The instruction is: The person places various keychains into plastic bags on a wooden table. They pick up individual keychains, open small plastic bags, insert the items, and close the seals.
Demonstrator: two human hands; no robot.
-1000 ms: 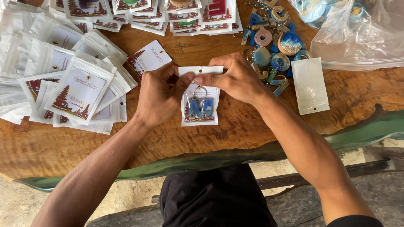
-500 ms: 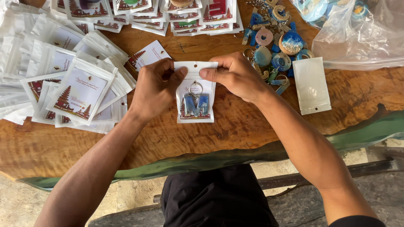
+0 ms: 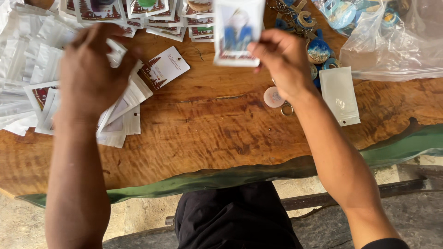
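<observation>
My right hand (image 3: 282,59) holds a small clear packet with a blue keychain on a printed card (image 3: 237,31), lifted toward the far rows of filled packets (image 3: 159,11). My left hand (image 3: 92,69) hovers with its fingers spread over the pile of empty white packets and cards (image 3: 117,117) at the left, holding nothing. A single printed card (image 3: 164,69) lies just right of that hand. Loose blue and white keychains (image 3: 318,50) lie beyond my right hand, with a round white one (image 3: 273,97) under my wrist.
The wooden table (image 3: 217,133) has a green resin front edge (image 3: 240,173). An empty clear packet (image 3: 340,96) lies right of my right wrist. A large clear plastic bag with more keychains (image 3: 392,34) sits at the far right. My dark trousers (image 3: 235,221) show below.
Both hands held the packet at the table's middle; now my left hand has let go and moved left over the pile, while my right hand carries the packet up and away.
</observation>
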